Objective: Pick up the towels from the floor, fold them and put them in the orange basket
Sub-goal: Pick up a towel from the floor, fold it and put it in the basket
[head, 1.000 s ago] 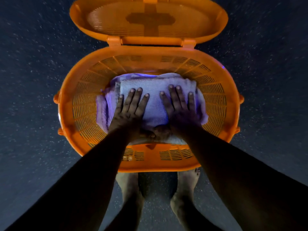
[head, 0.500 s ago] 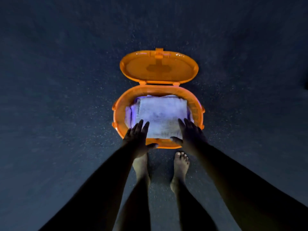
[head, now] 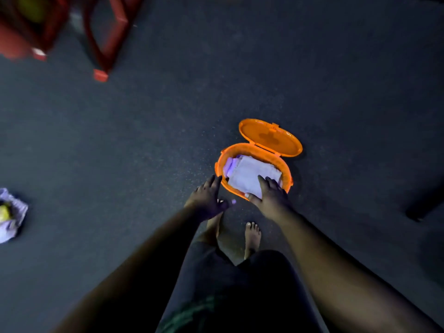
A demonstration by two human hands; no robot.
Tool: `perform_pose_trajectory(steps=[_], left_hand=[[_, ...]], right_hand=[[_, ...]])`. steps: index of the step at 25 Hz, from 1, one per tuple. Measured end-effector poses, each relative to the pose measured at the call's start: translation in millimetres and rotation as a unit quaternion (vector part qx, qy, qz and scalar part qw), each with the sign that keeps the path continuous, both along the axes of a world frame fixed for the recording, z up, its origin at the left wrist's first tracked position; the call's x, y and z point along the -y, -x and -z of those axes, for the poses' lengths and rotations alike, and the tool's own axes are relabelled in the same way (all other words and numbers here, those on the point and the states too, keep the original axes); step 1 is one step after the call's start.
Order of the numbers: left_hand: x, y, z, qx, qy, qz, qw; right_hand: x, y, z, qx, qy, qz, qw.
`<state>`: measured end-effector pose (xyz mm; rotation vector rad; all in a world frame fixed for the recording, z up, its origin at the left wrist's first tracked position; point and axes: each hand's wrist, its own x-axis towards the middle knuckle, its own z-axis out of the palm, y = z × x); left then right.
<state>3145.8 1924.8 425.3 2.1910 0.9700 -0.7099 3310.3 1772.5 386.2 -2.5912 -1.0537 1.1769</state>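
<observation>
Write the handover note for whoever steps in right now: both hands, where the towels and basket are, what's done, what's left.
Left hand: open, holding nothing, beside the near-left edge of the orange basket.
Right hand: open, fingers spread, seen over the basket's near rim; whether it touches the folded towels cannot be told.
Basket stands on the dark floor, just ahead of the bare feet, its lid swung open at the back.
Done: pale folded towels lie stacked inside the basket.
Left: a crumpled pale cloth, seemingly another towel, lies on the floor far left. Fetch, fold and add it.
</observation>
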Motion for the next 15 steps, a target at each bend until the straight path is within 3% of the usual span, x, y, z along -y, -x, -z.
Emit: perform_pose_trajectory(steps=[7, 15], left_hand=[[66, 108, -122, 0.058, -0.053, -0.202, 0.976], [137, 279, -191, 0.059, -0.136, -0.422, 0.894]], right_hand=[[-23, 57, -126, 0.015, -0.042, -0.234, 0.971], [-72, 214, -203, 0.039, -0.118, -0.451, 0.884]])
